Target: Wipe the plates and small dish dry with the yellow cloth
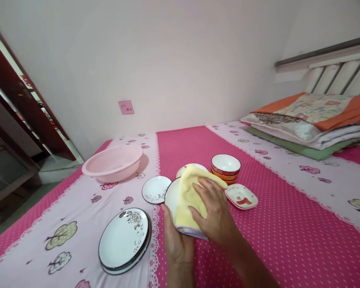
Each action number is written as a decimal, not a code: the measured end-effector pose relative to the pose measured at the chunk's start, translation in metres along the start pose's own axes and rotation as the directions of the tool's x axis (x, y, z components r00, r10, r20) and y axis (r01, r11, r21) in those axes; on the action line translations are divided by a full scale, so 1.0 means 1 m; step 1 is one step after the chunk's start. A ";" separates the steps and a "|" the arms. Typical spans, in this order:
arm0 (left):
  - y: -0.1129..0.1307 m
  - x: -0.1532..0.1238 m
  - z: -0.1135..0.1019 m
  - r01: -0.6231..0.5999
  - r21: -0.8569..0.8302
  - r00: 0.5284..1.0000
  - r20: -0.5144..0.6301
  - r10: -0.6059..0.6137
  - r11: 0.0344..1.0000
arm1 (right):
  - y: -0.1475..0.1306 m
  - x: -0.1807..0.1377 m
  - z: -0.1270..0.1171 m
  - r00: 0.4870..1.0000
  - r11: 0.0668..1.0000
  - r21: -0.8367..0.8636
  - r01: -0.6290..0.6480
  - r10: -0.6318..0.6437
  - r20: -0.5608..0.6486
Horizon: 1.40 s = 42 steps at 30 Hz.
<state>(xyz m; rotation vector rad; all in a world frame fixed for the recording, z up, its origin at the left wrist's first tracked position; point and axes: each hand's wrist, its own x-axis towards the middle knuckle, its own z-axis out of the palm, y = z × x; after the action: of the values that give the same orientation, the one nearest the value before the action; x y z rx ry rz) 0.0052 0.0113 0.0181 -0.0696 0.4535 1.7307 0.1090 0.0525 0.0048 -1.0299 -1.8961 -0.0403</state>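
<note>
My left hand (179, 246) grips a white plate (171, 195) with a dark rim from below, tilted up off the bed. Over much of its face lies a yellow cloth (189, 196) with a purple edge. My right hand (213, 211) presses this cloth against the plate, fingers bent over it. Just left of the held plate, a small white plate (156, 189) with a brown floral print rests on the bedspread. Behind the cloth another small plate (195, 166) shows only in part. Square-shaped dishes (241, 197) with a red picture sit right of my right hand.
Stacked bowls (226, 165), white inside with red and orange outsides, stand beyond the square dishes. Large flowered plates (123, 240) are stacked at front left. A pink basin (114, 162) is near the wall. Folded bedding (312, 116) lies at the back right on the pink bedspread (288, 240).
</note>
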 end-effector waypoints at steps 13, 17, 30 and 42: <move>-0.024 -0.006 0.001 0.041 0.098 0.995 0.084 -0.049 0.994 | -0.009 0.000 0.006 0.979 0.994 -0.009 -0.112 0.108 -0.173; -0.028 -0.007 -0.001 0.045 0.123 0.996 0.071 -0.054 0.991 | -0.010 0.001 0.005 0.972 0.991 0.085 -0.101 0.117 -0.203; -0.011 -0.003 -0.004 0.145 0.028 0.989 0.039 -0.146 0.989 | -0.034 0.003 -0.011 0.973 0.926 0.374 -0.058 -0.033 0.230; 0.009 -0.003 0.002 -0.018 0.071 0.999 0.046 0.014 0.997 | -0.014 -0.005 -0.039 0.825 0.894 0.374 -0.246 -0.010 0.565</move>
<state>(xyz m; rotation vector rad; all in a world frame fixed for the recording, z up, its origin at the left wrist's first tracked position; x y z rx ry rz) -0.0024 0.0076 0.0234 0.0252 0.4831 1.7265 0.1284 0.0236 0.0280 -0.9001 -2.2017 0.8128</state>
